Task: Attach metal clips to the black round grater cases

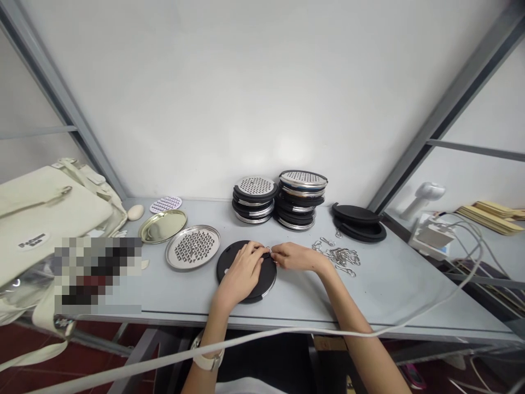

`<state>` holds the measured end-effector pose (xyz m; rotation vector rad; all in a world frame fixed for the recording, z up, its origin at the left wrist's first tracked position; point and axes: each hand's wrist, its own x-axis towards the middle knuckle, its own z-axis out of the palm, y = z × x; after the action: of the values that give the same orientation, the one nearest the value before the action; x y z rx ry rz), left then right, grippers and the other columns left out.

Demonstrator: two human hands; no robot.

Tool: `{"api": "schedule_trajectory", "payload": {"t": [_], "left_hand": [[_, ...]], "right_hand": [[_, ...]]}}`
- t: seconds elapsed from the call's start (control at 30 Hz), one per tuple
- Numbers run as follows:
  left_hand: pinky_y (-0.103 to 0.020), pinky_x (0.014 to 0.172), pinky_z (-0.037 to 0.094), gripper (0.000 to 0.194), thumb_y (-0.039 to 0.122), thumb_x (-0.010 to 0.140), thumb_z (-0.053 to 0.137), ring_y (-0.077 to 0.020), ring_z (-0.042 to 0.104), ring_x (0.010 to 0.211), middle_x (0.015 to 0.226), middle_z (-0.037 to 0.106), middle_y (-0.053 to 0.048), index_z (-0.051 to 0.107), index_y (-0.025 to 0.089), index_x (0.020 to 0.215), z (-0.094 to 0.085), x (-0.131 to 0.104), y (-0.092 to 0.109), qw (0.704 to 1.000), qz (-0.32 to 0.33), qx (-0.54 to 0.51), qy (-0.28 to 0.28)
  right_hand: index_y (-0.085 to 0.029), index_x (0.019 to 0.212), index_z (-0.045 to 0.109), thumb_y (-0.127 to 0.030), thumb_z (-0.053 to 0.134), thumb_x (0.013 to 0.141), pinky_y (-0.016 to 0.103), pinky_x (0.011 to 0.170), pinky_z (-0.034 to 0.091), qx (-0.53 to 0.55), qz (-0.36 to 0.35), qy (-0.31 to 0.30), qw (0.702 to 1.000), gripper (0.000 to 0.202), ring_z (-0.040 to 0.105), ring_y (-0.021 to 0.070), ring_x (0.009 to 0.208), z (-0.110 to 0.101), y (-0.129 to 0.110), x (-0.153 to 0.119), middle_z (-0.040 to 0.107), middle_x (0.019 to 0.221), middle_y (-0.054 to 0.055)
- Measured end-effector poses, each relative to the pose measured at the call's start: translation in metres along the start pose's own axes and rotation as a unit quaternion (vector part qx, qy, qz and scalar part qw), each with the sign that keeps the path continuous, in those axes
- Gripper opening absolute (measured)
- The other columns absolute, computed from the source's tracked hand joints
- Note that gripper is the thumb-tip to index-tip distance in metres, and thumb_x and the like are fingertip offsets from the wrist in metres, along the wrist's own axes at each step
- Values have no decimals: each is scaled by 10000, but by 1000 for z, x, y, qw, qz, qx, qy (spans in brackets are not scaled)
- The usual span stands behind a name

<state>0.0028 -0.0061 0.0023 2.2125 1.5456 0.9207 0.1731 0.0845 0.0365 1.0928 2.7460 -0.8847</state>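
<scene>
A round black disc with a silver edge at its lower right lies on the table in front of me. My left hand rests across it, fingers together and their tips at its upper right edge. From the right, my right hand meets them there, pinching a small metal clip that is mostly covered by the fingers. A loose heap of metal snap clips is right of that hand. Left of the disc is a round metal grater plate, touching or nearly touching a shiny gold-coloured round plate.
Two stacks of grater discs, left and right, stand near the wall. Black round covers lie farther right. A cream bag occupies the left end. A white cable crosses in front of my forearms.
</scene>
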Motion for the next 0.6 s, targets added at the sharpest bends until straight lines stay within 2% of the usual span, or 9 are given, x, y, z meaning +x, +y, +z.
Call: {"api": "schedule_trajectory", "payload": {"t": [0.33,0.6], "left_hand": [[-395,1005,411,347,139,956,339,-201,506,1107,1180,522,-56,567,258,1189,-2,-1,1,1000,-10,-6,-4],[-402,1006,407,342,139,951,344,-205,503,1121,1179,535,-58,525,254,1217,-3,-1,3,1000,-4,-8,-3]], "right_hand": [[-141,711,612,-255,382,928,231,594,394,17,2,-11,1000,336,481,130,559,-2,4,0,593,606,25],[-147,672,565,-190,382,898,220,572,393,23,-1,-24,999,294,487,124,554,-4,-2,-3,582,596,16]]}}
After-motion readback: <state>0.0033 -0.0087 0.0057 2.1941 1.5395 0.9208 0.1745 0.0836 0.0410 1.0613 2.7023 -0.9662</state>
